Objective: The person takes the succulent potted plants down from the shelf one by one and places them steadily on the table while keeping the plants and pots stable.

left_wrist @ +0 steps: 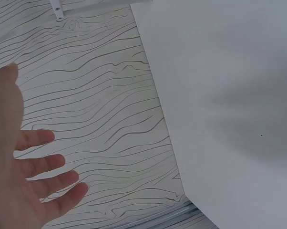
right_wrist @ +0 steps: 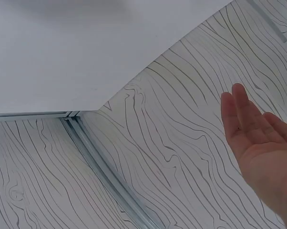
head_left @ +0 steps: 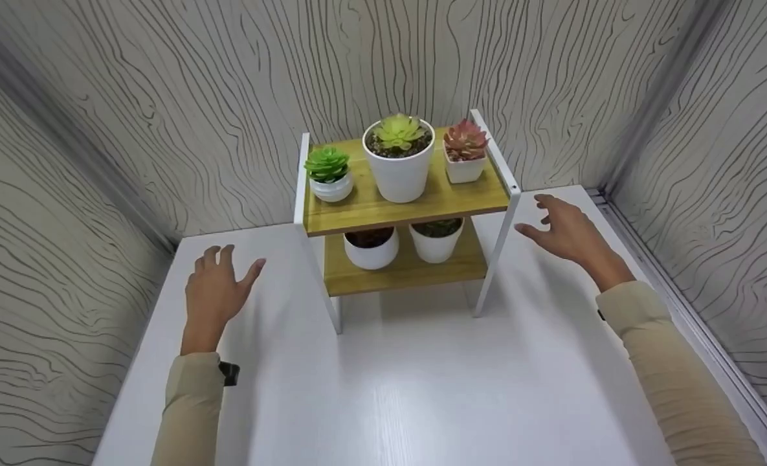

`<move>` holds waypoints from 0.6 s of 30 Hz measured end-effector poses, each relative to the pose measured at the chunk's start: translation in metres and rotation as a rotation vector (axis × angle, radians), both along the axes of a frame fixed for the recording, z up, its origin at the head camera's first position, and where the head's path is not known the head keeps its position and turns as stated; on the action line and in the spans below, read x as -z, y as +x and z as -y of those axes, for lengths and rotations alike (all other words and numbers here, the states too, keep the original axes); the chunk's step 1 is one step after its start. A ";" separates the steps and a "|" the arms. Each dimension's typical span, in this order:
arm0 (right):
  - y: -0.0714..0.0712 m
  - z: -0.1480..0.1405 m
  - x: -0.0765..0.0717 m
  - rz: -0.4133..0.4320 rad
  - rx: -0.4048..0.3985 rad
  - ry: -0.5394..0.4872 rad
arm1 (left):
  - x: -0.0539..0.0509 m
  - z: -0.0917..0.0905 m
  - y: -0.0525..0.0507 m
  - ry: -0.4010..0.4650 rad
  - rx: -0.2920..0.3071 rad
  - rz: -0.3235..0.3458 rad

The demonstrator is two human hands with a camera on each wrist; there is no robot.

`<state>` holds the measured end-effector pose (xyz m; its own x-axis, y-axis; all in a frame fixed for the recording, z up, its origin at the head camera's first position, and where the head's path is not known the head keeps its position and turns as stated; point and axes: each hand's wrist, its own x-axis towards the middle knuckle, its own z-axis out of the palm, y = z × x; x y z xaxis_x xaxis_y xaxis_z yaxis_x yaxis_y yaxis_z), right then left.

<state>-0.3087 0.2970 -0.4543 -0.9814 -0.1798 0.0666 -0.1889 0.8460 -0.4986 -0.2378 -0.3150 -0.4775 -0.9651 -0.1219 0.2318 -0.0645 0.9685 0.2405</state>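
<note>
A two-tier shelf (head_left: 415, 279) with wooden boards and white side frames stands on the white table. On its top board are a small bright green succulent (head_left: 329, 173), a larger yellow-green succulent (head_left: 401, 158) in a tall white pot, and a red succulent (head_left: 465, 150) in a square pot. Two white pots (head_left: 371, 249) sit on the lower board, their plants mostly hidden by the top one. My left hand (head_left: 215, 285) hovers left of the shelf with fingers spread, holding nothing. To the shelf's right, my right hand (head_left: 571, 233) is raised, also holding nothing and apart from the frame.
Walls with a wood-grain line pattern (head_left: 228, 97) enclose the table at the back and both sides. Metal rails (head_left: 655, 84) run along the corners. The white tabletop (head_left: 409, 395) stretches in front of the shelf.
</note>
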 end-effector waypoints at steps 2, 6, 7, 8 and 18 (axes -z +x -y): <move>0.001 -0.002 -0.001 -0.001 0.005 -0.009 | 0.000 -0.001 0.000 0.018 0.000 -0.004; 0.004 -0.003 0.000 -0.007 0.012 -0.030 | 0.000 -0.003 0.002 0.054 -0.006 -0.021; 0.005 -0.003 0.000 -0.011 0.014 -0.038 | 0.000 -0.003 0.002 0.060 -0.004 -0.028; 0.006 -0.003 0.001 -0.017 0.015 -0.047 | 0.000 -0.003 0.002 0.067 0.000 -0.035; 0.009 -0.004 -0.002 -0.041 -0.004 -0.116 | -0.005 -0.007 0.005 0.179 0.034 -0.024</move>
<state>-0.2997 0.3007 -0.4522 -0.9768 -0.1727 0.1269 -0.2143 0.7821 -0.5852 -0.2332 -0.3076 -0.4729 -0.9638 -0.1311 0.2322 -0.0251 0.9114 0.4107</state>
